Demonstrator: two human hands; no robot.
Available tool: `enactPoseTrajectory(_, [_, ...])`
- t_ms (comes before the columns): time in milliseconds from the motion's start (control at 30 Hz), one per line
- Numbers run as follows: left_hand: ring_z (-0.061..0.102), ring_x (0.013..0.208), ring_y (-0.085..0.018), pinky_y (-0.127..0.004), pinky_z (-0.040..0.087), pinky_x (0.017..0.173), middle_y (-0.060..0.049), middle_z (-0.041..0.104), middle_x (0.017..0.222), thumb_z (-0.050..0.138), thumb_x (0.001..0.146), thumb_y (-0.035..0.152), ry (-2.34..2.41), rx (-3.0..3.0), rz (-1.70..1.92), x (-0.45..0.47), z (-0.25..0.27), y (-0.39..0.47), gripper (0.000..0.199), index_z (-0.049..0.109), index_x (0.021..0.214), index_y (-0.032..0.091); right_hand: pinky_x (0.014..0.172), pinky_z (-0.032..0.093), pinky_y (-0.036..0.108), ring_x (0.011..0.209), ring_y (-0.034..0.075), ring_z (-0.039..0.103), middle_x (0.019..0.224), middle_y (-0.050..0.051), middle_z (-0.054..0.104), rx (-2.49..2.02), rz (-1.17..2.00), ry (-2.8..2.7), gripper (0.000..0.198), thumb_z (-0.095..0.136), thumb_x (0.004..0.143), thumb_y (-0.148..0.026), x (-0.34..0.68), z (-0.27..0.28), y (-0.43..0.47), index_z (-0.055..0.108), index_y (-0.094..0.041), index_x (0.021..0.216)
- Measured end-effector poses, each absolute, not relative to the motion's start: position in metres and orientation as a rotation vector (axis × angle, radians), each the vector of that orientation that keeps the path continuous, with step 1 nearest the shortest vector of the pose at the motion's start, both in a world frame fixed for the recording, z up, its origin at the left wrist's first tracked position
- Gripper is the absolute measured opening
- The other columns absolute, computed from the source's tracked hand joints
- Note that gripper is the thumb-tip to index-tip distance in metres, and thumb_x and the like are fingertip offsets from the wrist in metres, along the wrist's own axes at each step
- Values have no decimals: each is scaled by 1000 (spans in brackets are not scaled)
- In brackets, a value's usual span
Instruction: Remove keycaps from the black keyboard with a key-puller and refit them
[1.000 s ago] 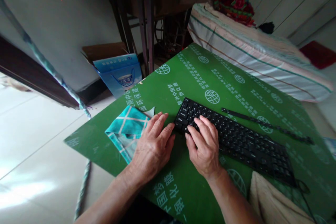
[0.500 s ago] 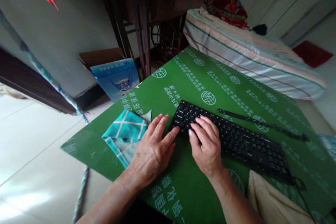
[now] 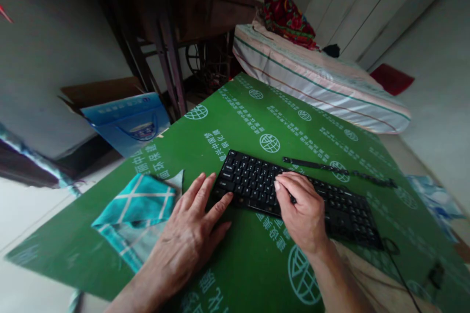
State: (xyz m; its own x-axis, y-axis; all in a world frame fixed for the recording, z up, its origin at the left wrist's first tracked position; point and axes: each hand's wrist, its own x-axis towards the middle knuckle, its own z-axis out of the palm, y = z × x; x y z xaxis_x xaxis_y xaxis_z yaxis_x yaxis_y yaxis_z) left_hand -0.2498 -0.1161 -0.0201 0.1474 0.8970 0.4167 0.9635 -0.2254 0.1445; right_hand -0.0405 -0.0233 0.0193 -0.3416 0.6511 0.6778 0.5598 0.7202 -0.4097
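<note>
A black keyboard (image 3: 249, 178) lies at a slant on the green printed board. My left hand (image 3: 196, 222) is open at its left end, fingers spread, one fingertip touching the keyboard's near left corner. Over the middle of the keys is my right hand (image 3: 303, 205), closed, with thumb and fingertips pinched together; whatever they hold, if anything, is hidden. Left of my left hand is a folded turquoise cloth (image 3: 147, 200) with white lines, partly behind that hand. Beyond the keyboard stretches a thin black strip (image 3: 312, 164), its right part lumpy.
The green board (image 3: 235, 117) has a pointed left corner over the tiled floor. A beige cloth (image 3: 367, 274) lies near my right forearm, by the keyboard cable (image 3: 404, 279). Past the board stand a blue box (image 3: 128, 122), a dark wooden table (image 3: 205, 10) and a bed (image 3: 312, 73).
The view has swung right, so everything sits further left. My right hand has moved rightward along the keyboard and its fingers have closed together. My left hand stays at the left end.
</note>
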Motion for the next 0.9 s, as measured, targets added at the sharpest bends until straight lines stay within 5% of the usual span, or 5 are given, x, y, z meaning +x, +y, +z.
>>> enactPoseTrajectory(367, [37,131,-36,-52,48,96,-20,44,137,54,86,24,-1872,-2218,-776,-249,-16,-121,35,56,120,14,102,40,52,131,31,36,134,16,49,-854,143,-2486,31,56,87,-37,-81,16,-30,67,-21,111])
enactPoseTrajectory(900, [50,120,-34,-51,52,92,-20,55,125,53,86,20,-1937,-2082,-887,-248,-14,-125,27,60,110,10,100,39,54,130,33,37,133,19,51,-861,75,-2554,37,54,88,-42,-100,4,-24,67,-17,111])
